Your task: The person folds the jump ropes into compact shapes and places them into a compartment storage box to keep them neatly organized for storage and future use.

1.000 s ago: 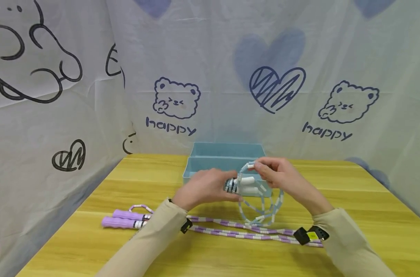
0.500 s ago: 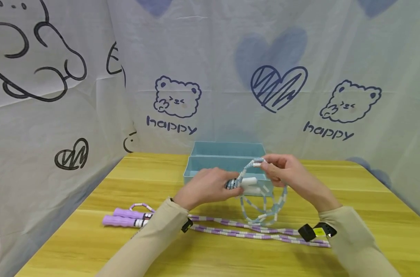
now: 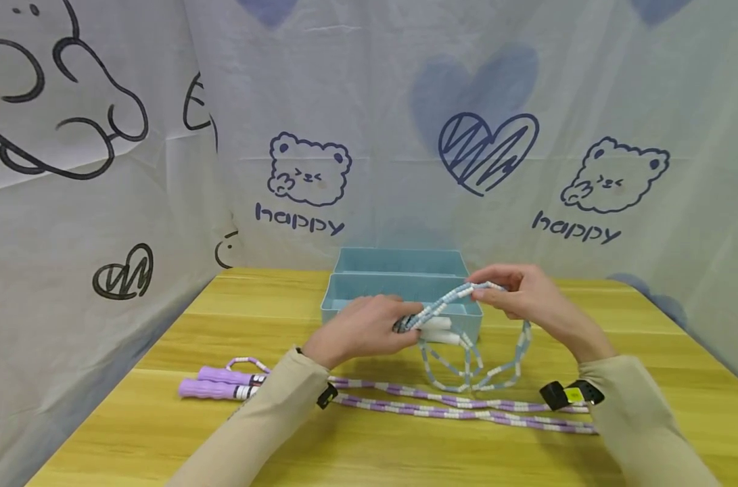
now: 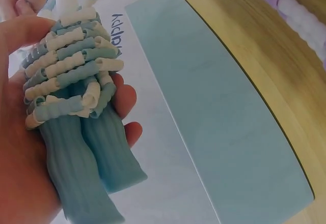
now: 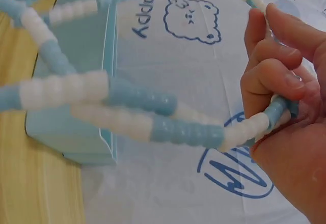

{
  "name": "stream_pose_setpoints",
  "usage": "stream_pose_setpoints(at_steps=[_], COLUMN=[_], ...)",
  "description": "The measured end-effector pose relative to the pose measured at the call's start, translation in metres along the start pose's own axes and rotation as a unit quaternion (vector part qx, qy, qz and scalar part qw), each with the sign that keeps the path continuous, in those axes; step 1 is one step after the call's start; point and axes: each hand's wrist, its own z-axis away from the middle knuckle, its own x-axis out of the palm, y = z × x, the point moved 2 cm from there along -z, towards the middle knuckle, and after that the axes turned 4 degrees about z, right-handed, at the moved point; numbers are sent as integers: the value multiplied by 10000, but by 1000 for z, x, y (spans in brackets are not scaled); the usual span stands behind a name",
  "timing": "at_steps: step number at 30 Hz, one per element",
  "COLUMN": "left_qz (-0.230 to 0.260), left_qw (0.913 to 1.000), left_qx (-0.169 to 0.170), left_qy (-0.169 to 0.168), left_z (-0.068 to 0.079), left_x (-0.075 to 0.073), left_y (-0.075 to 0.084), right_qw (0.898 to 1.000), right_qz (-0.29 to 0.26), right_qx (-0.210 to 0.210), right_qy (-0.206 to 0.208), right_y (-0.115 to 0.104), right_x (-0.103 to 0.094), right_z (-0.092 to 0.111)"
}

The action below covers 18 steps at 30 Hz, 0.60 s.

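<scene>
My left hand (image 3: 369, 329) grips a blue-and-white beaded jump rope (image 3: 449, 299) by its two handles. In the left wrist view the blue handles (image 4: 71, 163) lie side by side across the palm, with several turns of beaded cord (image 4: 71, 66) wound round them. White handle ends (image 3: 438, 329) poke out past the left fingers. To the right, my right hand (image 3: 527, 295) holds a doubled stretch of the cord, drawn out from the wound part. Through the curled right fingers runs the beaded cord (image 5: 188, 133). Loose loops (image 3: 496, 379) hang below both hands.
Behind the hands stands a light blue open box (image 3: 399, 262) with a divider. A purple-and-white jump rope (image 3: 417, 411) lies stretched across the wooden table (image 3: 405, 456), its purple handles (image 3: 213, 389) at the left. A printed cloth (image 3: 393, 135) hangs at the back.
My right hand has moved right and slightly up, pulling the doubled cord into a longer stretch from the handles. The hanging loops have shifted right. My left hand stays nearly in place.
</scene>
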Motion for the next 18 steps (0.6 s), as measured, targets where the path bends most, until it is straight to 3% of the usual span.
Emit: stream_pose_setpoints(at_steps=[5, 11, 15, 18], left_qz=[176, 532, 806, 795], left_qw=[9997, 9977, 9960, 9950], left_qx=[148, 394, 393, 603], left_qy=[71, 173, 60, -43], left_z=[0, -1, -1, -2], left_x=[-1, 1, 1, 2], left_y=[-1, -3, -3, -2], right_qw=[9986, 9884, 9842, 9850], right_qz=[502, 1428, 1621, 1525], right_qx=[16, 137, 314, 388], right_qy=[183, 505, 634, 704], right_y=[5, 18, 26, 33], right_x=[-3, -1, -1, -3], right_z=[-3, -8, -10, -10])
